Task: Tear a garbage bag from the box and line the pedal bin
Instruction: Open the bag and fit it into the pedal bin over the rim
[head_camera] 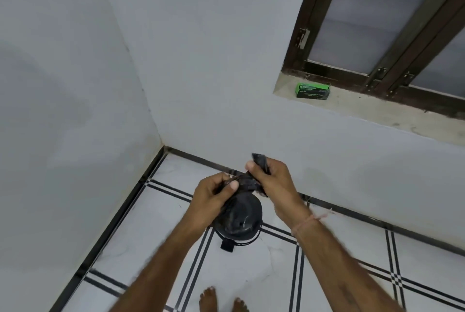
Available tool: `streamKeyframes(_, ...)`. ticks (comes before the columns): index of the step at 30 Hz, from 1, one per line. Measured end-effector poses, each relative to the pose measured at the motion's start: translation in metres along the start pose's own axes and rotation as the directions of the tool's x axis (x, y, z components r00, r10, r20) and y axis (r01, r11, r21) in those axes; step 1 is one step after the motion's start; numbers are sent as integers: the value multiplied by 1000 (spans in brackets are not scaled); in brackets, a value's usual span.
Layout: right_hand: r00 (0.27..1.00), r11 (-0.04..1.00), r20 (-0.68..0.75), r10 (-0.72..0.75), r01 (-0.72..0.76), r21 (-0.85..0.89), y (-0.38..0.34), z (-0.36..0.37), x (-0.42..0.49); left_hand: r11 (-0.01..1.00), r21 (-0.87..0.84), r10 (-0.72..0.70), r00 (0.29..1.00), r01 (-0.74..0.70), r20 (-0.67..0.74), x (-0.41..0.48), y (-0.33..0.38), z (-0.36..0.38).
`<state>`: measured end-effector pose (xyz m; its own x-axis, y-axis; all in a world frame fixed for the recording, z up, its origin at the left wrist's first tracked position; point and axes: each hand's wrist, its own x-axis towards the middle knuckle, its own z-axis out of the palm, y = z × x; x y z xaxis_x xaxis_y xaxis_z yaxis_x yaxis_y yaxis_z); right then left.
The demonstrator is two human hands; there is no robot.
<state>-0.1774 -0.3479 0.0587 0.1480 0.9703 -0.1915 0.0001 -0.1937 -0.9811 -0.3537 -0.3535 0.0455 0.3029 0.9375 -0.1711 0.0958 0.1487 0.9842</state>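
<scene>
A crumpled black garbage bag [247, 182] is bunched between both hands at mid-frame. My left hand [214, 196] pinches its lower left part. My right hand [273, 180] grips its upper end, and a tip of the bag sticks out above the fingers. Directly below the hands stands the small black pedal bin [239, 223] on the floor, lid closed, its pedal pointing toward me. The green garbage bag box [312, 90] lies on the window sill at the upper right, away from both hands.
The bin stands near a room corner on white floor tiles with black lines [276, 274]. Grey walls rise left and behind. A dark-framed window [377, 22] sits above the stone sill [364, 110]. My bare feet [222, 300] show at the bottom edge.
</scene>
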Motion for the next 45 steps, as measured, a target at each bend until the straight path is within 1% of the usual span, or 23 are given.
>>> streamKeyframes(2,989,998,-143,24,-15,68,9,-8,-2,999,3,-32,998,33,-61,-10,-10,-6)
streamKeyframes(4,978,992,-193,83,-62,108,21,-4,-9,998,9,-62,993,63,-98,-23,-21,-15)
streamKeyframes(6,982,990,-165,95,-76,116,30,7,-18,997,9,-79,994,80,-72,-29,-27,-22)
streamKeyframes(8,991,992,-115,73,-59,114,33,20,-23,991,-57,-117,993,119,27,-30,-24,-26)
streamKeyframes(10,993,991,-103,61,-48,125,28,35,-23,995,-58,-80,992,86,100,-22,-17,-28)
streamKeyframes(12,985,986,-154,78,-53,160,21,44,-17,999,-38,-9,996,13,89,-11,-12,-29)
streamKeyframes(13,977,979,-184,105,-69,192,17,48,-13,999,-49,3,997,1,71,-7,-10,-32)
streamKeyframes(17,942,893,-207,265,-158,421,8,63,-1,991,-132,-24,1000,24,0,2,-4,-58)
streamKeyframes(19,932,871,-230,281,-147,468,6,70,1,982,-186,-33,999,26,-37,8,-5,-70)
streamKeyframes(20,933,863,-228,277,-137,486,7,75,1,980,-199,-33,998,21,-55,14,-6,-76)
streamKeyframes(22,938,834,-162,306,-181,522,7,84,-5,975,-221,-35,996,16,-84,22,-9,-82)
streamKeyframes(24,936,818,-94,340,-245,521,7,93,-13,971,-234,-61,996,43,-69,26,-12,-84)
streamKeyframes(25,930,813,-109,352,-246,527,8,96,-15,970,-233,-84,995,70,-50,26,-14,-83)
streamKeyframes(27,919,808,-192,345,-186,559,10,101,-15,966,-223,-135,991,128,-16,26,-16,-83)
streamKeyframes(29,920,850,-273,280,-106,516,12,101,-13,953,-256,-160,986,165,41,26,-14,-83)
streamKeyframes(30,927,893,-300,227,-75,444,14,100,-14,946,-272,-164,984,179,74,26,-10,-83)
streamKeyframes(32,942,956,-310,128,-34,290,13,100,-13,937,-292,-161,979,191,125,30,0,-82)
streamKeyframes(33,949,970,-300,96,-21,242,12,100,-13,936,-294,-160,978,193,134,32,4,-82)
streamKeyframes(36,946,981,-319,55,8,192,10,101,-10,920,-314,-201,971,234,132,37,14,-80)
streamKeyframes(38,933,987,-359,21,37,153,12,99,-8,883,-355,-282,951,308,124,38,17,-80)
streamKeyframes(40,927,993,-375,-14,57,104,15,95,-7,830,-399,-358,921,389,154,38,17,-79)
streamKeyframes(43,926,994,-372,-67,94,53,18,92,-8,810,-369,-385,888,456,253,36,17,-75)
streamKeyframes(45,930,993,-359,-81,107,53,18,91,-9,818,-331,-401,879,471,258,35,15,-71)
